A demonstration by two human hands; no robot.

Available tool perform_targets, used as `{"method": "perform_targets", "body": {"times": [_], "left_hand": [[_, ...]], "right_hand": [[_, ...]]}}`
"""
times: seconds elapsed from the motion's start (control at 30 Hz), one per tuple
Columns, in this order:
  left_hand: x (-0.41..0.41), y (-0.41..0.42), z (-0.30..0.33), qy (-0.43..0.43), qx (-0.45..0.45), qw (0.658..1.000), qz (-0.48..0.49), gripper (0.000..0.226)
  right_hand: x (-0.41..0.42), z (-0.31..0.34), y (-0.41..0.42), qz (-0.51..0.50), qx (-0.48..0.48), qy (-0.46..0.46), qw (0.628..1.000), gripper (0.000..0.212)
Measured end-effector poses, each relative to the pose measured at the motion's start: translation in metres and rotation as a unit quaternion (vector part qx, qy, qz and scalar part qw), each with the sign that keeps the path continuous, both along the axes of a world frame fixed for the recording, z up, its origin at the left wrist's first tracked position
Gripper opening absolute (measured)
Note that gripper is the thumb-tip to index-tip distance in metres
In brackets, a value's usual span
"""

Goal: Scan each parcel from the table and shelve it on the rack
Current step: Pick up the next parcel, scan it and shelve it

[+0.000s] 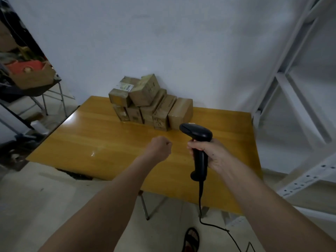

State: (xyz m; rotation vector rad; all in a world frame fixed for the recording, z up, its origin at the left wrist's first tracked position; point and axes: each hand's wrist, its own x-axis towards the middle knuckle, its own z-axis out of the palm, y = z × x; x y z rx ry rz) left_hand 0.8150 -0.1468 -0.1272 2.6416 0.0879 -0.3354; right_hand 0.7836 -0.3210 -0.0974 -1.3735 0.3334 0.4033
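so, the right hand (pixel 209 153) is wrapped round the grip of the black scanner (pixel 198 142), fingers curled tight on the handle, its head aimed forward toward the boxes, and its cord (pixel 201 202) trails down off the near table edge. the left hand (pixel 161 146) hangs over the wooden table (pixel 91 135) balled into a loose fist with nothing in it, well short of the stack. the parcels (pixel 151 104) sit bunched at the far side against the wall, a row standing on the tabletop with more perched on top, some leaning. none looks picked yet, so this reads as the very start. best bet, i'd say: open that left hand and take the end box on the right (pixel 180 113), nearest the scanner and with nothing resting on it, rather than tugging one from under the tilted ones. turn its label to face the scanner head, and mind the cord doesn't snag the table corner. the white rack (pixel 283 91) stands just to the right.
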Motion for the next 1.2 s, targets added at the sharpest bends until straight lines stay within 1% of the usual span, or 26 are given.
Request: {"method": "perform_targets", "body": {"times": [0.17,0.27,0.33,0.43,0.53,0.6,0.7,0.83,0.9,1.0,1.13,1.2], "left_hand": [[0.066,0.002,0.005,-0.011,0.021,1.000,0.008,0.023],[0.094,0.002,0.000,-0.025,0.025,0.999,0.006,0.033],[0.110,0.001,-0.009,-0.009,0.025,1.000,-0.009,0.025],[0.135,-0.002,-0.018,0.032,0.022,0.999,-0.009,0.046],[0.165,-0.008,-0.025,0.030,0.039,0.998,-0.027,0.043],[0.185,-0.015,-0.030,0.038,0.037,0.998,-0.036,0.046],[0.214,-0.023,-0.041,0.050,0.055,0.996,-0.056,0.065],[0.247,-0.030,-0.056,0.065,0.051,0.996,-0.032,0.087],[0.261,-0.029,-0.066,0.066,0.057,0.995,-0.038,0.093],[0.278,-0.030,-0.080,0.081,0.055,0.994,-0.048,0.099],[0.291,-0.039,-0.099,0.134,0.100,0.982,-0.083,0.100],[0.287,-0.043,-0.107,0.119,0.124,0.979,-0.111,0.097]], "right_hand": [[0.058,-0.003,-0.001,-0.026,0.007,0.021,0.999,0.010],[0.090,-0.005,-0.004,-0.037,0.009,0.023,0.999,0.012],[0.105,-0.008,-0.006,-0.041,0.011,0.030,0.999,0.014],[0.123,-0.015,-0.007,-0.046,0.015,0.050,0.998,0.014],[0.141,-0.022,-0.011,-0.063,0.017,0.066,0.996,0.014],[0.152,-0.028,-0.014,-0.086,0.018,0.080,0.993,0.014],[0.164,-0.035,-0.019,-0.116,0.012,0.092,0.989,0.011],[0.180,-0.037,-0.023,-0.135,0.000,0.098,0.986,0.010],[0.191,-0.038,-0.024,-0.144,0.003,0.102,0.984,0.011],[0.203,-0.040,-0.026,-0.171,0.008,0.108,0.979,0.011],[0.210,-0.048,-0.032,-0.210,0.009,0.119,0.970,0.013],[0.209,-0.052,-0.033,-0.219,0.010,0.129,0.967,0.013]]}}
